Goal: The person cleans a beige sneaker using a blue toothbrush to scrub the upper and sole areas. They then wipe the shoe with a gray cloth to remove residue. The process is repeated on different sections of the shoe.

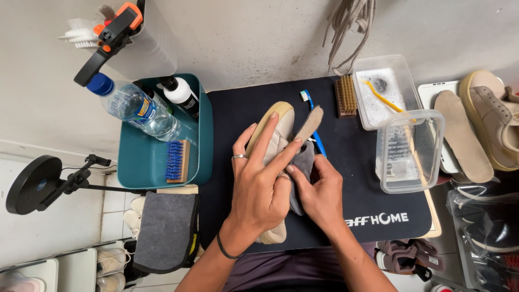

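My left hand [258,186] grips a beige sneaker [278,127] from above, fingers spread over its side, a ring on one finger. The shoe lies lengthwise over a dark mat [357,216], its tongue [310,123] raised. Beside it, my right hand [320,196] presses a grey cloth [304,165] against the inner side of the shoe. A blue toothbrush [310,103] lies on the mat just behind the shoe.
A teal bin [154,162] at left holds a water bottle [135,108], a white bottle [181,93] and a blue-bristled brush [177,160]. Two clear tubs [409,154] with brushes stand at right, a wooden brush [346,96] nearby. A second beige shoe [494,116] and an insole [464,135] lie far right.
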